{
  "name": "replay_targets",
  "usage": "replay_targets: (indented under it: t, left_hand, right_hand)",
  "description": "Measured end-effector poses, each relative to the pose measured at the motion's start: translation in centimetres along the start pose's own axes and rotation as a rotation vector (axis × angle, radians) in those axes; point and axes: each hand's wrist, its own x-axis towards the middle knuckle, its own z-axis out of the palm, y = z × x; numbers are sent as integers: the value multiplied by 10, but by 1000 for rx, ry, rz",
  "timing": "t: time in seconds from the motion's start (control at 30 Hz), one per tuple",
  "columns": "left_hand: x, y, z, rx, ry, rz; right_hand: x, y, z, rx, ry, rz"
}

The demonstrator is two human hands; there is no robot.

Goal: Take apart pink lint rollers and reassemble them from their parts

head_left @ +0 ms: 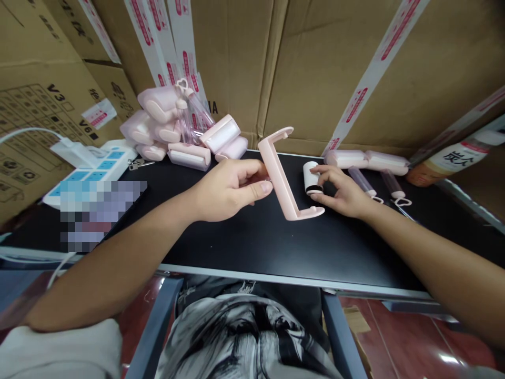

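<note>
Pinched between the thumb and fingers of my left hand is a pale pink plastic bracket, a long bar with a rounded arm at each end, held tilted above the table. To its right, my right hand has thumb and forefinger on a small white roll with a dark band near its lower end. The roll stands slightly tilted at the table's surface; whether it is lifted off I cannot tell. A gap separates the bracket from the roll.
Pink cases with white rolls are piled at back left. Two pink cases and clear tubes with heart-shaped loops lie at right. A power strip, keys and a bottle flank the black table; cardboard boxes stand behind.
</note>
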Motion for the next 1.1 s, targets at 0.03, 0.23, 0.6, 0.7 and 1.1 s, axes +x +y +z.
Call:
replay_targets:
  t: [0.03,0.23,0.6,0.7,1.1]
  left_hand:
    - [0,0,0,1,-2,-6]
    - [1,1,-2,-8,-14,-13]
    - [-1,3,-1,24,-33,1]
    - [-1,2,0,22,-37,-2]
    - [0,3,-1,-1,-43,-6]
  right_hand:
    - [1,3,0,-5,-4,4]
    - [15,20,-4,-39,-116,39]
    - [20,28,12,-183,-71,-143]
    - [20,24,16,-236,-70,-144]
    - [15,32,13,-192,-148,-175]
